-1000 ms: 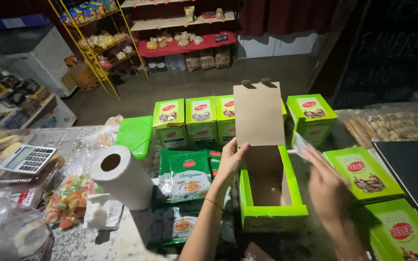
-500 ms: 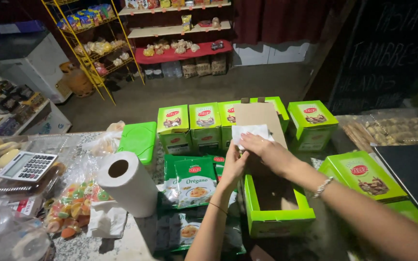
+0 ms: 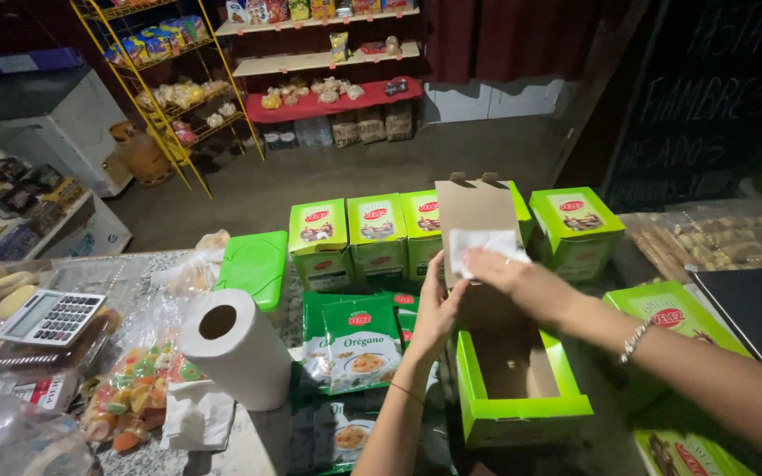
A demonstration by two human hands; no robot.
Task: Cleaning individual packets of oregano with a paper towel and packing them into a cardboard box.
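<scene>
Paper roll [image 3: 238,348]: white, upright on the surface, left.
Green sachets [image 3: 362,339]: flat stack, beside the roll.
Left hand [image 3: 438,308]: fingers spread, steadying the open box's left wall.
Open box [image 3: 513,388]: green, empty, brown lid raised.
Right hand [image 3: 497,267]: pressing a white cloth [image 3: 478,242] to the lid.
Closed green boxes [image 3: 372,231]: row behind.

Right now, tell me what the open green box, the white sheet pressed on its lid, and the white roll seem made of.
Open green box: likely cardboard, glossy green outside, matte brown inside and on its raised lid. White sheet under the right hand: soft, crinkled, probably tissue or paper towel. White roll: matte paper towel wound around a hollow core.
</scene>
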